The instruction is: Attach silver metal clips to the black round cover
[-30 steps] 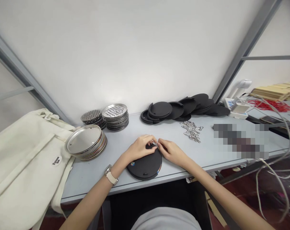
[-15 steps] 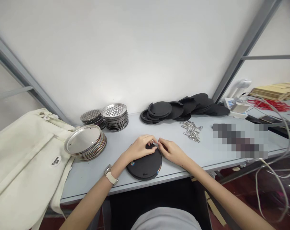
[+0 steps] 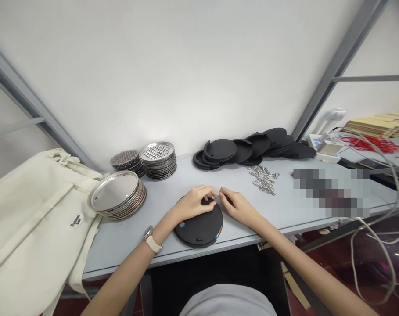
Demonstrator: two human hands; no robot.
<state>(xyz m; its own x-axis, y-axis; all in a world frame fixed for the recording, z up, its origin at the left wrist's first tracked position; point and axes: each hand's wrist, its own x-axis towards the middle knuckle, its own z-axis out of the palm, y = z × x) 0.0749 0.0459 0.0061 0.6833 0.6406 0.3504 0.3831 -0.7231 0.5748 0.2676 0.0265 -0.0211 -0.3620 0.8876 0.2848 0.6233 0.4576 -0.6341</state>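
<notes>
1. Clock directions run from the black disc [image 3: 202, 228], twelve pointing away from the wearer. The disc lies flat on the tabletop [image 3: 186, 173], close to its near edge, with a small slot [image 3: 199, 239] at six o'clock and a coloured strip [image 3: 219, 231] along its side at four.
2. The left hand [image 3: 197, 202] comes in from about nine o'clock and rests over the disc's far half, thumb and forefinger bent toward each other with a gap between them.
3. The right hand [image 3: 237, 207] sits between one and two o'clock, just off the rim, thumb and forefinger drawn together as if pinching.
4. Only a tiny pale glint shows between the two sets of fingertips, so I cannot tell whether either hand grasps anything.
5. The step in hand looks like fine fingertip work at the disc's far rim, the left hand probably steadying it.
6. The next move there seems to call for keeping the disc still and a light, precise pinch from the right hand, since the part is so small.
7. Around it: metal clips [image 3: 264, 179] at two o'clock, spare black discs [image 3: 220, 150] at one, grater discs [image 3: 157, 152] at eleven, silver plates [image 3: 115, 193] toward ten.
</notes>
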